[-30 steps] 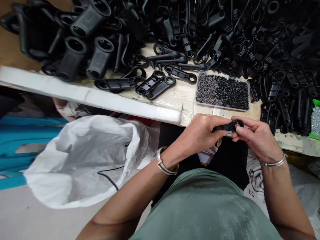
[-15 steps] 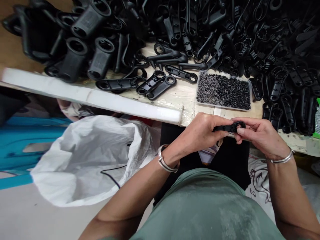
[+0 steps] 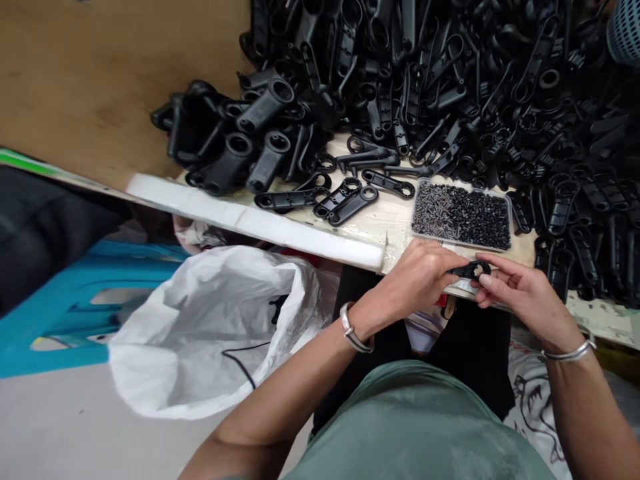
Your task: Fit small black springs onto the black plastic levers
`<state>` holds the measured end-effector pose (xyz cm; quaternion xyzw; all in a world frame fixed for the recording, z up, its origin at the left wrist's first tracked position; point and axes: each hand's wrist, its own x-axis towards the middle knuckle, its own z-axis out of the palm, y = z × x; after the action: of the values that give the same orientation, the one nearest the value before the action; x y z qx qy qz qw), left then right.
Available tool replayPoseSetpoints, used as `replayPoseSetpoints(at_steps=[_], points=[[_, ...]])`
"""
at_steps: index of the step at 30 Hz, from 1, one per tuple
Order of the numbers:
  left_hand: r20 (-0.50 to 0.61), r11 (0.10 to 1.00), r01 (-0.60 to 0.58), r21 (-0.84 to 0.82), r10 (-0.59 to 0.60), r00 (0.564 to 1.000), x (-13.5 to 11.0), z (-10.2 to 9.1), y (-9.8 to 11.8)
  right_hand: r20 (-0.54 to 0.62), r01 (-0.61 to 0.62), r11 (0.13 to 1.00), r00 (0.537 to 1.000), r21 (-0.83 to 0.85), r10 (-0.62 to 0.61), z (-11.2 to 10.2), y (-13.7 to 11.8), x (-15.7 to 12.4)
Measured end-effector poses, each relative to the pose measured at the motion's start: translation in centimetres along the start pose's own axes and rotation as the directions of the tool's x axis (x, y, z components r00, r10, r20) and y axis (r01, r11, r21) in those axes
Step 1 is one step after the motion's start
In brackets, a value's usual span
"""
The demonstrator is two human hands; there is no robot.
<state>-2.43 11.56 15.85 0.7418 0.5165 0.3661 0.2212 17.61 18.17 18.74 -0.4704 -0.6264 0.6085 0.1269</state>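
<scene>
Hands (image 3: 419,272) on blk ring-end pc (image 3: 465,270)

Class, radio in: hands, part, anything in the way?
Left hand gripping black part. Right hand pinching its ring end. Clear box beyond, not between hands.

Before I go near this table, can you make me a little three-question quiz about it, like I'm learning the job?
1. True or false: the left hand and the right hand are both touching one black part.
2. What fills the clear box? A) white beads; B) tiny dark pieces; C) folded paper.
3. Fill in: the open white sack is over on the ___ side, left or right.

Key: 1. True; 2. B; 3. left.
</scene>
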Motion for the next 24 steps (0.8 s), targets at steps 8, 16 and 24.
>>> replayPoseSetpoints(at_steps=[8,16,24], points=[[0.017,0.976,0.072,0.204,-0.077,0.997,0.0,-1.1,0.0,-0.135,0.169,0.774,0.941,-0.610,-0.311,-1.1,-2.1,1.3],[-0.134,0.820,0.199,0.537,-0.150,0.980,2.8,-4.5,-2.2,-0.030,0.119,0.284,0.882,-0.951,-0.471,-0.5,-5.2,7.0],[-0.069,0.785,0.102,0.611,-0.076,0.995,5.1,-4.0,-3.0,-0.026,0.061,0.213,0.924,-0.975,-0.381,-0.1,-6.0,8.2]])
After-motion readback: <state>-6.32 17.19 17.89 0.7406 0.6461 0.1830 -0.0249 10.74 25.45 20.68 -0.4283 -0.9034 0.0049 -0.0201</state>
